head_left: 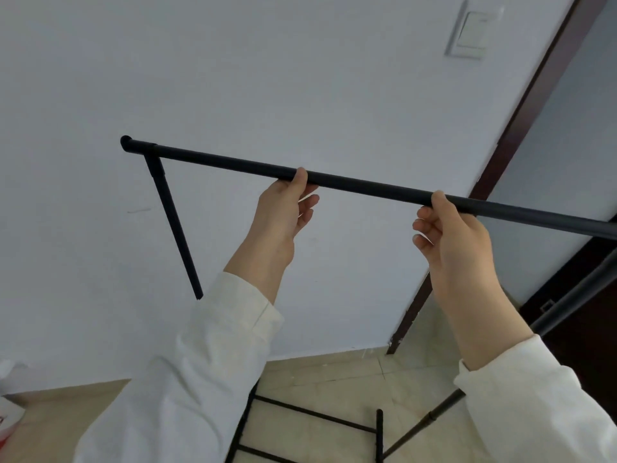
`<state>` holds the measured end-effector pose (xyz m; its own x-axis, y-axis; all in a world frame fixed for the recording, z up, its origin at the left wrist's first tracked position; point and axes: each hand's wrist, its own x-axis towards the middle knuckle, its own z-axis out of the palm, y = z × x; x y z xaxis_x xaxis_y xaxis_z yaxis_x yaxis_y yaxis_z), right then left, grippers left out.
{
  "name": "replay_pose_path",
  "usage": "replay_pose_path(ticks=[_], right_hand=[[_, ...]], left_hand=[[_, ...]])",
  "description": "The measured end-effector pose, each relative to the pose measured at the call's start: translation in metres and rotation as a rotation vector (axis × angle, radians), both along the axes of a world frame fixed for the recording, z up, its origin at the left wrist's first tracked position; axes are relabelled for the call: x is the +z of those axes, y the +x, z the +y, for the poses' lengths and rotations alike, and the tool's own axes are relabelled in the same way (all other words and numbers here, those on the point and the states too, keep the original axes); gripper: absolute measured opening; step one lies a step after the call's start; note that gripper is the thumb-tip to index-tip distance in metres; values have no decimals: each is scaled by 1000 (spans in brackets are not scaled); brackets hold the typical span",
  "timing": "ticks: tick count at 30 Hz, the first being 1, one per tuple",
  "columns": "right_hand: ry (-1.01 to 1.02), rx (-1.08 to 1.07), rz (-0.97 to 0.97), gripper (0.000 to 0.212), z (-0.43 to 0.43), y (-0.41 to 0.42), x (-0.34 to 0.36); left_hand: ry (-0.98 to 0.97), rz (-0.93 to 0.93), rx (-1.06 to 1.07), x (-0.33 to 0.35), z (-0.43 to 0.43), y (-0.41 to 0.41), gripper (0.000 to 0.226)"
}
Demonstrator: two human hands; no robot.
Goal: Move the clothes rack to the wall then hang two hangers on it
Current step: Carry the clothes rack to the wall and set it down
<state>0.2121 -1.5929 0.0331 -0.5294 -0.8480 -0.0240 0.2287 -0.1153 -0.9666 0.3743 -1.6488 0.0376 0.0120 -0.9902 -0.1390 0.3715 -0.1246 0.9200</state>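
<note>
The black clothes rack (227, 162) stands in front of the white wall (233, 78), its top bar running from upper left down to the right edge. My left hand (287, 205) holds the bar near its middle, thumb over the top. My right hand (447, 225) is shut around the bar further right. The rack's left post (173, 225) slants down behind my left sleeve. Its lower frame (310, 412) shows on the tan floor between my arms. No hangers are in view.
A dark brown door frame (521, 128) runs diagonally at the right, with a dark door (581, 329) beyond it. A white light switch (470, 31) sits high on the wall. A white object with red marks (6, 412) lies at the lower left.
</note>
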Motion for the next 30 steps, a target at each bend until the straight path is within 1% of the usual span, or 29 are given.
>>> replay_pose_path(ticks=[6,11,16,25,28,30], right_hand=[[2,-62,-37,15,-20,27,-9],[-5,-65,-6,14,-29,39,-20],[-25,-73,-13,14,-34,39,-21],[-31,-17,-24,11,-37,37,-23],[-30,-13,-29,11,-34,33,-24],[-15,-16,-22,11,-33,30,-24]], left_hand=[[10,-2,-79,-10,-29,24,21],[8,-13,-90,-19,-43,36,17],[-3,-30,-105,-19,-49,38,20],[-5,20,-97,-24,-47,38,22],[-14,-3,-98,-26,-44,37,18],[-26,-50,-77,-24,-43,35,20]])
